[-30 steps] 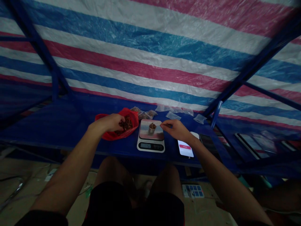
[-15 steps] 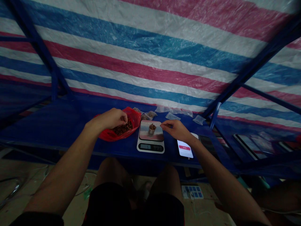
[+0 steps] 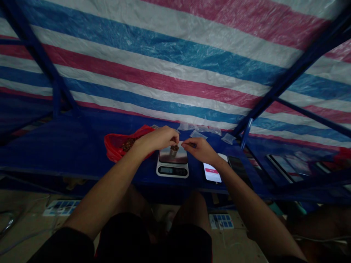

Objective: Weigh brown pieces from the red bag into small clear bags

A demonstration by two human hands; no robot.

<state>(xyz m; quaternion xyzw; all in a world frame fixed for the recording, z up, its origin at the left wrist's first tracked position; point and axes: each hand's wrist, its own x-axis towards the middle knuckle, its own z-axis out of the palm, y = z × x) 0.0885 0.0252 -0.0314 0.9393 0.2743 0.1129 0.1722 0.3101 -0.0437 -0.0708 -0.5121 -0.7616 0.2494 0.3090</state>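
A small metal cup [image 3: 173, 152] heaped with brown dried bits stands on the plate of a white digital kitchen scale [image 3: 172, 171]; the lit display is too small to read surely. Right over the cup, my left hand [image 3: 166, 137] has its fingertips pinched together, and whatever they hold is too small to make out. My right hand [image 3: 199, 149] hovers at the cup's right side, thumb and fingers also closed in a pinch, contents hidden. Left of the scale lies an open red plastic bag [image 3: 112, 149] with more brown dried pieces [image 3: 127, 144], partly covered by my left forearm.
Several clear plastic bags [image 3: 197, 134] lie behind the scale on the blue table [image 3: 90, 155]. A phone with a lit screen [image 3: 212, 172] rests under my right forearm. Blue metal posts [image 3: 248, 133] stand before a striped tarp [image 3: 164, 80]. Power strips [image 3: 221, 221] are on the floor.
My left hand has moved right, from above the red bag to above the cup. My right hand has come slightly closer to the cup. The view has shifted a little.
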